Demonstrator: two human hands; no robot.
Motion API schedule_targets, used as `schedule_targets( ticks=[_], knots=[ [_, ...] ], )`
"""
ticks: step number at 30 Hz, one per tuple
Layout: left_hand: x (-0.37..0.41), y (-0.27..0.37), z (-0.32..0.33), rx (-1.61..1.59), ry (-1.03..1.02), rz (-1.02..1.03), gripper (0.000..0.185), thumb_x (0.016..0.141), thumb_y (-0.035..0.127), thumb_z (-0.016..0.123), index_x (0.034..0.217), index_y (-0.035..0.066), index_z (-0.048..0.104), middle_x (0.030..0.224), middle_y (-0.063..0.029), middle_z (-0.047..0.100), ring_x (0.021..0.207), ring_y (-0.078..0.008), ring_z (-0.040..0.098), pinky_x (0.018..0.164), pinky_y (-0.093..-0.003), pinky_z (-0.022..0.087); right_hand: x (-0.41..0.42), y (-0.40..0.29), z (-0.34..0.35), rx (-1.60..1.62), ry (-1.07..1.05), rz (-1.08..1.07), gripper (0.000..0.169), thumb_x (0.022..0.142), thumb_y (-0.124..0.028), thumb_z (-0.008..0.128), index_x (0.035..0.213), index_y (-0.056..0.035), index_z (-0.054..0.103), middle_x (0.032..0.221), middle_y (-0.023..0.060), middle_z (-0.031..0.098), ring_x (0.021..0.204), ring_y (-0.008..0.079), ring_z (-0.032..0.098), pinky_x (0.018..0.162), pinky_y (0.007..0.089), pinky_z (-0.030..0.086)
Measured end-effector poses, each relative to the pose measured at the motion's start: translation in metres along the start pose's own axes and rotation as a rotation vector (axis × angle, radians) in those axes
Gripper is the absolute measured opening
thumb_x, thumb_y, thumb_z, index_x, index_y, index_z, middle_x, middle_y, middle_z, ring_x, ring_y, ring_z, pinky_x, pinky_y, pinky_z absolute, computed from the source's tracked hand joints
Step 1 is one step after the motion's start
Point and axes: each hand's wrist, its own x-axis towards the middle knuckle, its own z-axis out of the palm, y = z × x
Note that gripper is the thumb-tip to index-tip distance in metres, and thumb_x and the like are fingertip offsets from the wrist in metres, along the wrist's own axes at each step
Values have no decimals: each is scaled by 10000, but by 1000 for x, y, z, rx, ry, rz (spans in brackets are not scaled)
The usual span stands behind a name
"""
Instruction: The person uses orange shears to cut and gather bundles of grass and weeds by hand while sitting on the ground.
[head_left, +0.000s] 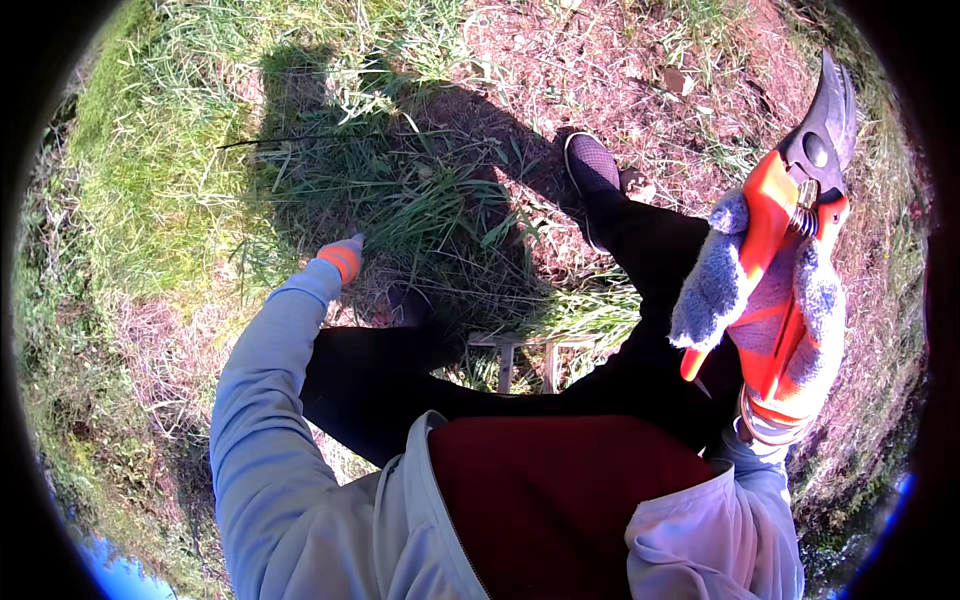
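My right hand (780, 300), in a grey and orange knit glove, is raised at the right and wrapped around orange-handled pruning shears (821, 150). The dark blades point up, and a coil spring shows between the handles. My left hand (345, 255), in a similar glove, reaches down at the left-centre to a clump of long green grass (427, 202) in shadow. Its fingers are mostly hidden, so whether they hold any grass cannot be told. A thin dark stem (277, 140) lies across the grass above it.
My shoe (592, 161) stands on dry, reddish ground near a stone (677, 81). A slatted wooden piece (507, 364) shows between my legs. Brighter grass (142, 172) spreads at the left, and leafy plants (52, 330) grow along the far left rim.
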Motion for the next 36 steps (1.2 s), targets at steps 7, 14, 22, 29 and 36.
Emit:
schedule_targets(
  ticks=[7,14,22,29,36],
  knots=[
    [-100,-33,-16,109,363,59,482,753,343,605,1156,109,482,1082,-162,552,959,-342,549,778,-404,451,-9,0,5,50,135,-29,387,882,-281,464,1075,55,461,851,146,569,732,241,570,712,367,454],
    [-198,-39,49,27,459,-266,682,761,552,456,1321,179,343,1330,-155,365,1179,-341,399,958,-474,304,-6,18,-1,-31,-102,-77,371,891,-285,450,1050,49,475,845,115,570,756,221,583,723,338,471],
    [-305,-69,194,-330,331,-849,819,621,427,734,1257,54,376,1214,-251,436,1149,-369,419,951,-405,364,4,25,2,9,-249,-97,280,911,-245,402,1001,6,486,825,110,572,747,219,589,694,365,488],
    [-397,51,-28,-742,1740,-306,158,860,51,493,991,-15,553,912,-149,583,844,-244,567,794,-286,437,14,27,-3,43,-327,-113,378,896,-285,441,1084,42,445,912,126,548,794,242,572,720,366,468],
    [-208,241,-83,-257,720,644,452,743,218,635,1127,25,496,1072,-169,532,901,-325,535,766,-351,453,25,22,3,129,-204,-126,293,900,-214,426,1057,34,431,875,151,545,785,270,568,742,407,473]
  ],
)
